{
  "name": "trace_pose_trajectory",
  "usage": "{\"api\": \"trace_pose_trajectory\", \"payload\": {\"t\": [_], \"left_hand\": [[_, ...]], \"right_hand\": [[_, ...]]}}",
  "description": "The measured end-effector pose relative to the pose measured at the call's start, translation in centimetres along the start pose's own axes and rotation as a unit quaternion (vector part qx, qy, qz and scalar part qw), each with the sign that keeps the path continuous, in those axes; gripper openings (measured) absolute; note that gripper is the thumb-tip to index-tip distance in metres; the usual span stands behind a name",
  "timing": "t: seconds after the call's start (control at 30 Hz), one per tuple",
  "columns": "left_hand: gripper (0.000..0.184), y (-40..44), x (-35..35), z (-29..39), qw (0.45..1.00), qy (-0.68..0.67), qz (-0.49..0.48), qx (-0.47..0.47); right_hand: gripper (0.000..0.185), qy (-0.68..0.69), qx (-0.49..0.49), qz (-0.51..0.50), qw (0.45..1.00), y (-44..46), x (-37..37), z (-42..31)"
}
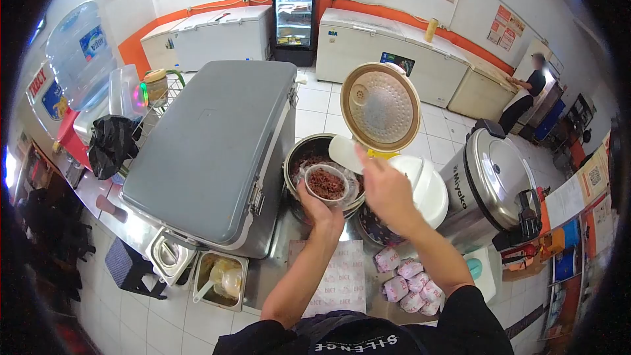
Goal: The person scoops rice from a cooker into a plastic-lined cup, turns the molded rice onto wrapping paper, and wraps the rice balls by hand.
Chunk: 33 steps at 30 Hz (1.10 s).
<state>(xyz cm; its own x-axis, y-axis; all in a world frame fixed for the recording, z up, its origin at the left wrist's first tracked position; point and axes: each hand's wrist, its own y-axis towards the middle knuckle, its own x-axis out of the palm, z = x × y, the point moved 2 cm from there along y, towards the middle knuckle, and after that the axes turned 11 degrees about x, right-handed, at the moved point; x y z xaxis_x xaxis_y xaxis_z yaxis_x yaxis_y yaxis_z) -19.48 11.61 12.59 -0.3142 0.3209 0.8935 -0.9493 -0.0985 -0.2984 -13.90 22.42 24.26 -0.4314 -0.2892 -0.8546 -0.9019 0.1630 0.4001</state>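
My left hand (318, 206) is closed around a small round bowl (327, 183) with clear plastic about its rim. Reddish-brown cooked rice fills the bowl. In my right hand (381, 184) is a white rice paddle (345, 154), its blade just above and to the right of the bowl. Both hands are over an open rice cooker (292, 184), where more dark rice shows inside. Its lid (381, 102) stands raised behind. Printed wrapping paper (342, 276) lies flat on the counter below my left wrist. Several wrapped packets (411, 283) are piled beside my right forearm.
A large grey cooler box (210, 151) is at the left. To the right stand a second cooker with a white lid (430, 190) and a steel Miyako cooker (496, 177). A metal tray (220, 281) sits front left. Another person (526, 92) stands far right.
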Motion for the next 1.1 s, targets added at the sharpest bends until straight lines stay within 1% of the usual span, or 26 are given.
{"api": "trace_pose_trajectory", "payload": {"t": [0.07,0.17,0.2,0.27,0.37,0.47,0.5,0.6,0.63,0.73,0.77,0.87,0.93,1.0,1.03,1.1], "left_hand": [[0.051,-0.5,0.2,0.6,1.0,-0.012,-0.006,0.001],[0.054,-1.6,0.5,1.7,0.999,-0.029,-0.019,0.01],[0.053,-1.6,0.1,1.8,0.999,-0.033,-0.022,0.018],[0.052,-2.6,0.6,2.6,0.999,-0.027,-0.008,0.019],[0.05,-3.7,-0.2,3.0,1.0,0.017,-0.003,0.016],[0.048,-3.4,-1.7,3.3,0.999,0.027,-0.018,0.017],[0.048,-3.2,-1.6,3.6,0.999,0.023,-0.024,0.02],[0.047,-3.5,-0.4,4.7,0.998,0.047,-0.023,0.029],[0.048,-3.7,0.2,5.0,0.998,0.049,-0.001,0.039],[0.05,-2.4,-1.9,5.0,0.998,0.036,-0.003,0.055],[0.048,-1.9,-3.2,5.0,0.998,0.018,-0.034,0.044],[0.051,-4.6,-2.9,7.2,0.998,0.044,-0.022,0.033],[0.05,-6.5,-3.4,8.8,0.999,0.023,-0.024,0.032],[0.049,-7.7,-4.9,9.3,0.999,0.018,-0.024,0.039],[0.048,-8.3,-5.1,9.3,0.998,0.032,-0.017,0.054],[0.05,-9.2,-5.7,9.7,0.998,0.029,-0.023,0.052]], "right_hand": [[0.042,0.197,0.03,-0.056,0.978,1.2,0.2,2.3],[0.039,0.279,0.008,-0.18,0.943,-1.0,0.9,1.6],[0.039,0.209,-0.013,-0.18,0.961,-2.1,0.8,0.6],[0.036,0.148,-0.039,-0.121,0.981,-4.6,2.9,-0.7],[0.037,0.137,-0.011,-0.196,0.971,-5.7,3.3,-1.3],[0.038,0.153,-0.035,-0.231,0.96,-5.4,3.1,-1.4],[0.038,0.166,-0.065,-0.225,0.958,-4.9,3.1,-1.3],[0.037,0.173,-0.076,-0.239,0.952,-3.5,0.8,-1.7],[0.037,0.186,-0.071,-0.198,0.96,-3.4,0.6,-2.0],[0.038,0.122,-0.094,-0.193,0.969,-4.5,3.3,-3.4],[0.037,0.107,-0.085,-0.227,0.964,-4.0,2.6,-3.6],[0.037,0.248,-0.054,-0.178,0.951,-1.3,1.9,-1.6],[0.036,0.274,0.067,-0.147,0.948,0.0,1.8,-0.5],[0.034,0.217,0.042,-0.144,0.965,0.8,7.5,3.1],[0.035,0.182,0.055,-0.196,0.962,1.2,9.6,4.0],[0.034,0.088,0.025,-0.101,0.991,0.2,11.5,4.7]]}}
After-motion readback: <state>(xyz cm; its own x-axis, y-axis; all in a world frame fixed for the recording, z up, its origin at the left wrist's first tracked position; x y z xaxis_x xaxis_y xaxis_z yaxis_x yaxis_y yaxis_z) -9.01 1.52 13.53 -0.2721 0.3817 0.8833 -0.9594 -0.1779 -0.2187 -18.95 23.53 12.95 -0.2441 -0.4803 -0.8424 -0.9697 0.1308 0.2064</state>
